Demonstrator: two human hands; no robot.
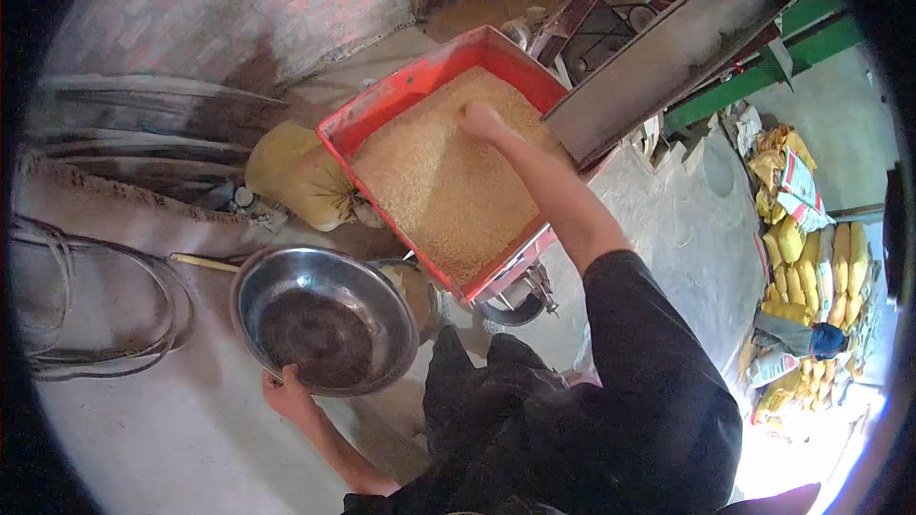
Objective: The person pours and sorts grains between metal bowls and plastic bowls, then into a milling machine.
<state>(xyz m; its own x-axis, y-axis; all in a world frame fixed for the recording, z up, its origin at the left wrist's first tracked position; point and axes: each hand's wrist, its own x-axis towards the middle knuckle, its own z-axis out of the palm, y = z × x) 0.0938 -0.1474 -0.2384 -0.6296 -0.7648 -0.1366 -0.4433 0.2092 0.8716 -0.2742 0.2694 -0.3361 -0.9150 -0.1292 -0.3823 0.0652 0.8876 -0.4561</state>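
Observation:
My left hand [284, 393] grips the near rim of a round steel basin [324, 319], which looks empty and dark inside. My right hand [480, 121] reaches out, arm extended, and rests in the pale grain [439, 186] that fills a red metal hopper [377, 100]. Its fingers are pressed into the grain surface. Whether they hold any grain I cannot tell. A grey metal chute [658, 52] slopes down to the hopper's far right edge, just beyond my right hand.
A yellowish sack [296, 176] lies left of the hopper. A brick wall [248, 0] stands behind. Hoses or cables [105, 305] loop on the concrete floor at left. Several yellow sacks [811, 267] are piled at far right. Green machine beams [763, 67] run behind the chute.

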